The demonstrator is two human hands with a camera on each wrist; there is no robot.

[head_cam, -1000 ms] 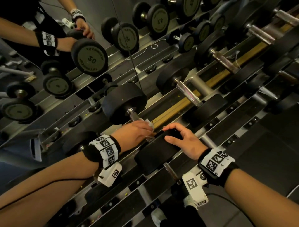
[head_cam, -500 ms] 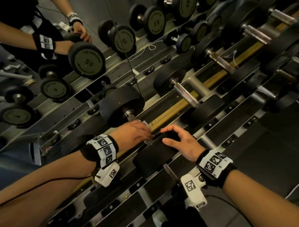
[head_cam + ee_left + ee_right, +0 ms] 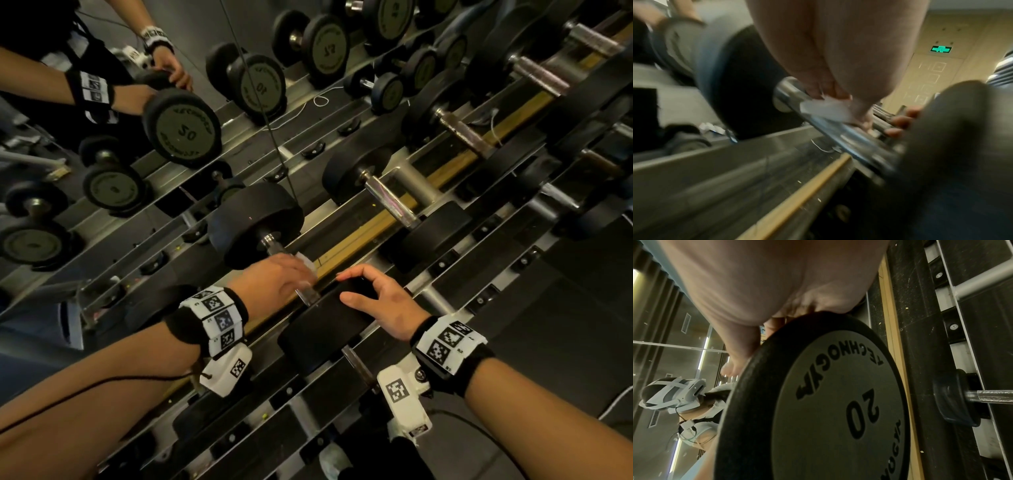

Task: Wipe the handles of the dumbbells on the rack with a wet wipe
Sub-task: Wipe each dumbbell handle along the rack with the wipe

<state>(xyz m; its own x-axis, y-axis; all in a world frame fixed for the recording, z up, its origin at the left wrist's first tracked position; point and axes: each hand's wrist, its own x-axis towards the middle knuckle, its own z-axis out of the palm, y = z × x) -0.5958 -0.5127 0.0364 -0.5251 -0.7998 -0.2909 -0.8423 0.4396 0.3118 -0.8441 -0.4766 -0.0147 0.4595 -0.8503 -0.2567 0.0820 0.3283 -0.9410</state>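
A 20-marked black dumbbell lies on the rack (image 3: 363, 236) in front of me, its far head (image 3: 255, 222) toward the mirror and its near head (image 3: 325, 329) by my wrists. My left hand (image 3: 274, 281) is curled round its chrome handle (image 3: 308, 296), pressing a white wet wipe (image 3: 306, 262) against the metal. The left wrist view shows the wet wipe (image 3: 826, 108) wrapped over the handle (image 3: 849, 134) under my fingers. My right hand (image 3: 371, 298) holds the rim of the near head (image 3: 828, 402), fingers curved over its top edge.
More dumbbells fill the rack: one with a bare chrome handle (image 3: 390, 198) just to the right, others (image 3: 466, 132) further along. A mirror behind the rack shows reflected dumbbells (image 3: 181, 126) and my arms. Dark floor (image 3: 565, 308) lies to the right.
My left hand with the wipe has slid slightly up the handle toward the far head. The right hand has stayed on the near head.
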